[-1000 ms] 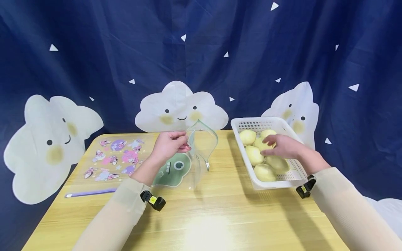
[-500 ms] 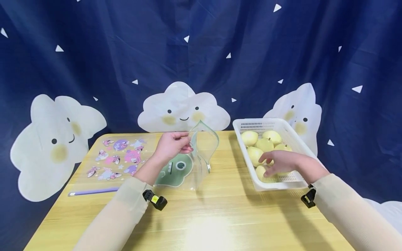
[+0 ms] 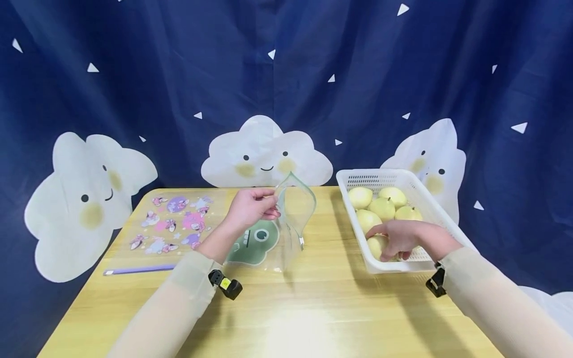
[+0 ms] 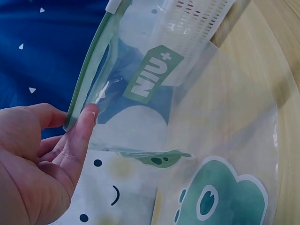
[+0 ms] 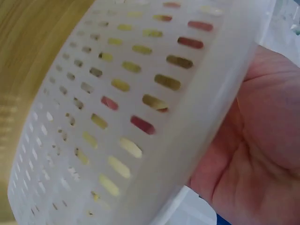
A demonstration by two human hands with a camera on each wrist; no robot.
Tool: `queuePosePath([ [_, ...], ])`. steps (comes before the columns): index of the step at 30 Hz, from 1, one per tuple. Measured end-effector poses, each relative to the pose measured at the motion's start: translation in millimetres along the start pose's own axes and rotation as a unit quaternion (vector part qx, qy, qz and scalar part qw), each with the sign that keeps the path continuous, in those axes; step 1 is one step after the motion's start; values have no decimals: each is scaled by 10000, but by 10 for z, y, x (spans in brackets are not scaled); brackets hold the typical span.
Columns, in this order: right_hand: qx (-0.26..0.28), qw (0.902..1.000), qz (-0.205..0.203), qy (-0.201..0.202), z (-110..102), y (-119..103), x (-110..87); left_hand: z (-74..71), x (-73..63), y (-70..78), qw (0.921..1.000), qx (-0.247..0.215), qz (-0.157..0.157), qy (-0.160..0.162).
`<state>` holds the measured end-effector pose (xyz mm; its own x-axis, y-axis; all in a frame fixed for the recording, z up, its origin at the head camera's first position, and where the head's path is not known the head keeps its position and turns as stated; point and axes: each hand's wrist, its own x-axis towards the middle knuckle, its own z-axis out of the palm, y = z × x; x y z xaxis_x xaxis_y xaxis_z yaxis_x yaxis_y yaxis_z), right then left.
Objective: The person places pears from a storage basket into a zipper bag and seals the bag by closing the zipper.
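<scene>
My left hand (image 3: pixel 255 206) pinches the mouth edge of a clear zip bag (image 3: pixel 258 243) between thumb and fingers. That bag stands with its mouth gaping toward the right; a green cartoon and a "NIU+" label (image 4: pixel 154 74) are printed on it. Inside a white plastic basket (image 3: pixel 353 217), my right hand (image 3: pixel 400 236) has its fingers curled round a pale yellow pear (image 3: pixel 377 245) at the near end. Several other pears (image 3: pixel 382 209) lie behind it. In the right wrist view the basket wall (image 5: pixel 187 126) hides the fingertips, with fruit showing through its slots.
A second clear bag (image 3: pixel 174 223) with pink and purple prints lies flat on the left of the wooden table (image 3: pixel 286 308), its purple slider strip (image 3: pixel 141 269) toward me. Behind the table hangs a dark blue curtain (image 3: pixel 295 89) with clouds.
My right hand has moved nearer to me inside the basket and down onto the nearest pear, its fingers now closing round it. My left hand keeps hold of the bag.
</scene>
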<state>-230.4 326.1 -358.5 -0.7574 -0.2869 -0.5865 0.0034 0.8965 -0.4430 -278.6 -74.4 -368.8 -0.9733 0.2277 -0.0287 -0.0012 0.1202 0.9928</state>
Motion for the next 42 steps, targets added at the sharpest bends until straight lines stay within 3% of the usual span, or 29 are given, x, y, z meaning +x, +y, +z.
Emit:
queuePosePath([
  [6, -211, 9989, -342, 255, -26, 62, -55, 13, 5, 0, 10000, 1, -61, 23],
  [13, 40, 9953, -779, 579, -158, 130, -151, 20, 34, -13, 10000, -97, -3, 2],
  [17, -137, 9887, -965, 1137, -236, 114, -187, 24, 37, -12, 9999, -116, 54, -22],
  [21, -375, 9722, -1260, 1939, -291, 60, -171, 25, 28, -2, 9999, -124, 24, -10],
  [25, -420, 9518, -1506, 2640, -323, -73, -107, 19, 22, 8, 10000, -95, -28, 0],
  [28, -242, 9433, -1624, 2885, -338, -233, -63, 17, 29, 9, 10000, -80, -33, -16],
  [36, 437, 9307, -2146, 2929, -316, -749, 59, 9, 41, 10, 10000, 7, -26, 2],
  [42, 562, 9243, -2318, 2979, -229, -1046, 200, 23, 58, 9, 10000, 56, -48, 23],
])
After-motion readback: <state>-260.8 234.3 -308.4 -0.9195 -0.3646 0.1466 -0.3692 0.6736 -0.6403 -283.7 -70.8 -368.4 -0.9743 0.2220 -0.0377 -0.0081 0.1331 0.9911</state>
